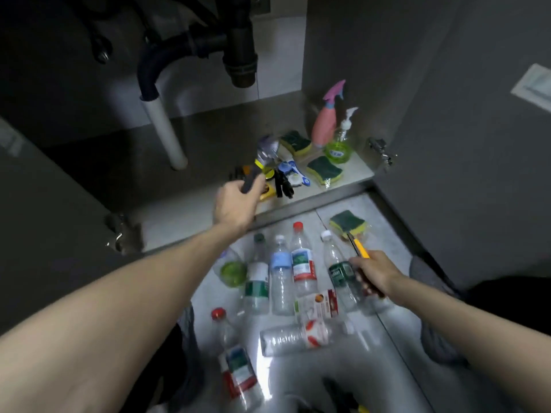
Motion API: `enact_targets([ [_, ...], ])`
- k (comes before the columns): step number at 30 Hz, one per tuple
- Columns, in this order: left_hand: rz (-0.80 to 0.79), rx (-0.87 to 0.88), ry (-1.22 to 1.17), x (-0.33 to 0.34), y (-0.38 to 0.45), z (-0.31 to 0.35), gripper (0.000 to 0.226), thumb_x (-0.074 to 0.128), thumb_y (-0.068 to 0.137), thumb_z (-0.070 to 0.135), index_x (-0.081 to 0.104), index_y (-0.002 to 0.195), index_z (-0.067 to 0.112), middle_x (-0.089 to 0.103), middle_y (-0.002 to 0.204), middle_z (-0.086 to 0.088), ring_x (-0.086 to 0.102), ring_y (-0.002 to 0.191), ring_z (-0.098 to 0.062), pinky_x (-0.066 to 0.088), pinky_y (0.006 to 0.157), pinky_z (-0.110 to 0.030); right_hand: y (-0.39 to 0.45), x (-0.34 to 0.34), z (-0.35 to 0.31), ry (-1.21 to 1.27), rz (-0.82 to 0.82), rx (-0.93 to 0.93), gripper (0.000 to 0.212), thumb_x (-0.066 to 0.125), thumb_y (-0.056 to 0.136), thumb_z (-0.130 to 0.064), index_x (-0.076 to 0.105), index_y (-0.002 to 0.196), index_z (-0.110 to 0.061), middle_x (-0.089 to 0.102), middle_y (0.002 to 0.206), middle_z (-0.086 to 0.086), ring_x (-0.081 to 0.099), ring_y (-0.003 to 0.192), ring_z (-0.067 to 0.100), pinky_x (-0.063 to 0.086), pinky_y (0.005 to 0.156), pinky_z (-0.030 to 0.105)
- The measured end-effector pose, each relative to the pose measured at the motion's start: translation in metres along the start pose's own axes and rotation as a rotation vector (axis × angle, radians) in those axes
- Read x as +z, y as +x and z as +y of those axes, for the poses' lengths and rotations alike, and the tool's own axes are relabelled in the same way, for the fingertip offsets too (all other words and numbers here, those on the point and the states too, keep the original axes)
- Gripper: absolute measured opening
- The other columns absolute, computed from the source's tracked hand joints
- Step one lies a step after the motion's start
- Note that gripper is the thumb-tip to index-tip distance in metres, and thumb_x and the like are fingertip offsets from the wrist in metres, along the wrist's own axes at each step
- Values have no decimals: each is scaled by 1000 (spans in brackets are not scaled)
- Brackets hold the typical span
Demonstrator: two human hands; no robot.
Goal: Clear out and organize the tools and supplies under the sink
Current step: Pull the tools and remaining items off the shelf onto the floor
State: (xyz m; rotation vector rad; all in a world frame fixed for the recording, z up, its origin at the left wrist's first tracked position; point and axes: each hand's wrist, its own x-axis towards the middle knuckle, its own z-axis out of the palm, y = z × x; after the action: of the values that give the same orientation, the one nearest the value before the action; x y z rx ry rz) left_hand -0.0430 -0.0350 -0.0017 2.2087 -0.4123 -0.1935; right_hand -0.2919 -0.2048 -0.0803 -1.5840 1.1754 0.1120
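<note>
At the far left, a door hinge [117,231] is seen at the edge of the cabinet floor [185,210]. Further in, a white pipe [165,134] stands upright beneath the black drain [238,49].

The left hand [235,204] is clenched round the dark handle of a wrench [258,162]. Its long axis runs up and to the right, away from the wrist, with the metal head hanging over a small heap of tools [283,177] on the cabinet floor. Those tools lie just beyond the left hand, so it is judged the nearer one for anything done inside the cabinet.

Below, on the tiled floor [387,239] outside the cabinet, plastic bottles [280,275] are laid roughly side by side, with two more lying loose nearer the camera.

To the right inside the cabinet, green-and-yellow sponges [325,169], a pink spray bottle [326,120] and a soap pump [343,135] are grouped near the front right corner. Another sponge [348,223] rests on the tiles.

The right hand [374,272] is closed round a yellow-shafted tool [359,247], probably a screwdriver, though blur prevents certainty. Its shaft points up and left toward that loose sponge, well apart from the cabinet tools.
</note>
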Motion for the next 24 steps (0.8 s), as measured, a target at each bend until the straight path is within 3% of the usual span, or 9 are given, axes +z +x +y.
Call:
enact_targets([
  [5, -309, 126, 158, 27, -126, -33, 65, 42, 79, 82, 60, 66, 20, 60, 52, 3, 55, 43, -13, 40, 44, -24, -33, -11, 63, -247, 27, 114, 23, 61, 91, -30, 63, 90, -7, 66, 64, 11, 53, 48, 24, 43, 49, 30],
  [9, -565, 266, 404, 37, -197, -70, 63, 37, 80, 85, 59, 68, 27, 59, 57, 9, 57, 52, -8, 35, 45, -24, -63, -16, 97, -409, -27, 241, 21, 60, 89, -23, 68, 99, -5, 75, 83, 13, 65, 64, 27, 54, 61, 31],
  [12, -725, 234, 550, 44, -244, -101, 80, 23, 66, 98, 59, 67, 26, 57, 59, 9, 58, 57, -13, 36, 48, -25, -79, -18, 114, -467, -73, 289, 20, 60, 89, -18, 66, 101, -3, 74, 89, 15, 68, 77, 30, 57, 75, 36],
  [14, -802, 141, 609, 46, -269, -120, 84, 25, 64, 98, 61, 69, 22, 61, 65, 7, 60, 62, -14, 44, 54, -28, -84, -18, 123, -507, -96, 290, 23, 59, 89, -16, 62, 108, -3, 71, 97, 15, 69, 88, 32, 57, 78, 37],
  [17, -864, 16, 654, 49, -289, -137, 67, 41, 77, 84, 61, 72, 20, 65, 72, 5, 62, 67, -16, 44, 54, -30, -87, -17, 132, -630, -93, 262, 29, 59, 90, -20, 61, 115, -4, 69, 114, 15, 68, 103, 31, 56, 81, 34],
  [24, -910, -13, 698, 63, -275, -139, 24, 52, 89, 41, 61, 94, 19, 66, 93, -4, 63, 87, -25, 48, 70, -32, -75, -4, 160, -695, -97, 266, 30, 63, 89, -25, 58, 114, -9, 62, 116, 12, 63, 106, 30, 50, 76, 30],
])
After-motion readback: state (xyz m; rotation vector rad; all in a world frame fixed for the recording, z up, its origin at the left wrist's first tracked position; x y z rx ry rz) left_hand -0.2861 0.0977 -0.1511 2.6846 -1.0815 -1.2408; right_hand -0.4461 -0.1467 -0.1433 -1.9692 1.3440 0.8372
